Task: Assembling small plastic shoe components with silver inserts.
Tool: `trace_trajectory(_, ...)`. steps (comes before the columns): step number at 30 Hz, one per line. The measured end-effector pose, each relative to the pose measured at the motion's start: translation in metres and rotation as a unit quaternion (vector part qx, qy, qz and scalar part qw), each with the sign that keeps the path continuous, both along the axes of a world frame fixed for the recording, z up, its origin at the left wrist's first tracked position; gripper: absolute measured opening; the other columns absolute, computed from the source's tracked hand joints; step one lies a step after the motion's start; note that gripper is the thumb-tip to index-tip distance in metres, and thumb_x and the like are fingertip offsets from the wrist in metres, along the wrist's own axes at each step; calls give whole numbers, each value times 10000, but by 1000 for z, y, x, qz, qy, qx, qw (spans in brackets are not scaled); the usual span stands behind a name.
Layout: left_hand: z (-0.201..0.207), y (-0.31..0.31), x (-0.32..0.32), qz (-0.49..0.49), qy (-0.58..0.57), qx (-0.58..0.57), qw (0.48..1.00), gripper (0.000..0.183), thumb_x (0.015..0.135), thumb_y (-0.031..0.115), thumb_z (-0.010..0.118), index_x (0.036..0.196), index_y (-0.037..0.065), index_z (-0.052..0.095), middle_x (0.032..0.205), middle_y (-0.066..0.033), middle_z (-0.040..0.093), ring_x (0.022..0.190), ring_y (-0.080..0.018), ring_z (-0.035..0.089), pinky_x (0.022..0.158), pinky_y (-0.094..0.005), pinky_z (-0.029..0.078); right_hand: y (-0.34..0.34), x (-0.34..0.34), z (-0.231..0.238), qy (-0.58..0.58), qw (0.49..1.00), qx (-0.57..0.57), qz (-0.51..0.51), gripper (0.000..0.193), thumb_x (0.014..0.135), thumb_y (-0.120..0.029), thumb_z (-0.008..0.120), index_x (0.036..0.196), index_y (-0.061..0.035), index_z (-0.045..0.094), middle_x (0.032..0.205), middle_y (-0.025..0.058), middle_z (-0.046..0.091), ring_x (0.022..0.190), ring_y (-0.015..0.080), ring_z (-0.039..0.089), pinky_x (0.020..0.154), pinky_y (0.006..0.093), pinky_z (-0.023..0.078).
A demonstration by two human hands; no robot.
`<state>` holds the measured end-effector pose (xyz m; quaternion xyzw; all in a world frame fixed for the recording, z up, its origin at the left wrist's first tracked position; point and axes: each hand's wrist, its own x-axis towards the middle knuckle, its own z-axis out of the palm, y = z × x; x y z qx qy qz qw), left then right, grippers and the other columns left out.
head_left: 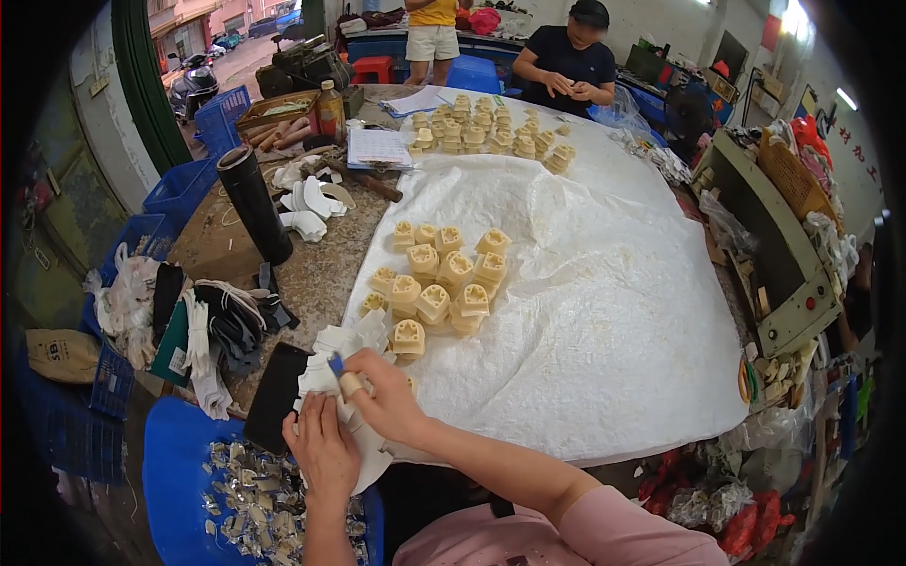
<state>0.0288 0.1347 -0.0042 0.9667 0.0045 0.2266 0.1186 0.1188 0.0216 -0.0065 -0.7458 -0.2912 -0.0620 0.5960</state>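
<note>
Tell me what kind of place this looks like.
Probably a small workshop for hand-finishing moulded parts. A worktable under a white plastic sheet carries piles of cream moulded pieces, a blue bin of white trimmings stands below the hands, and another person handles similar pieces at the far end.

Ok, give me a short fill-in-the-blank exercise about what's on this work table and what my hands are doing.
1. The right hand pinches a small ____ tool.
2. The left hand rests on a stack of ____ pieces.
3. The cream moulded parts sit on a white ____ sheet.
4. The tall cylinder left of the sheet is ____.

Missing words: blue; white; plastic; black
</note>
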Motion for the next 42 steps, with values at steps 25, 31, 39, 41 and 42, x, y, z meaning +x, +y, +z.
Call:
trace_trajectory(25,10,-80,-16,-111,19,-421,900,336,870,2,466,1191,-39,555,815,-111,546,632,-192,516,587,-296,427,-130,-49,39,-110,990,-80,-31,302,659,-53,654,957,-47,603,1069,116,538,983,325,476,829,426,369)
trace_trajectory(31,16,-63,-17,-20,10,-773,634,363,964,120,358,1222,-83,512,723,-66,561,625,-110,489,544,-244,395,-116,-21,3,-57,981,-181,-28,390,701,-1,629,1085,7,564,1105,146,559,1018,338,492,880,401,432)
trace_trajectory(39,10,-68,-13,-51,-42,-818,571,384,986,174,371,1256,-85,456,1303,-206,483,1158,-270,520,949,-380,436,-87,-3,-16,-74,977,-197,-21,357,672,62,586,1024,2,575,1034,143,600,1023,332,508,873,373,441)
trace_trajectory(41,8,-67,-11,-47,-39,-818,572,384,987,177,370,1264,-76,451,1310,-204,478,1196,-281,496,984,-396,419,-89,-3,-18,11,994,-109,-22,336,665,92,552,986,-1,582,957,135,619,976,333,528,848,376,452)
trace_trajectory(42,10,-69,-10,-39,-44,-825,562,383,988,178,371,1268,-69,452,1309,-198,482,1202,-281,492,994,-401,405,-90,-4,-16,9,994,-110,-20,336,665,92,552,986,-1,582,957,135,619,976,333,528,848,376,452)
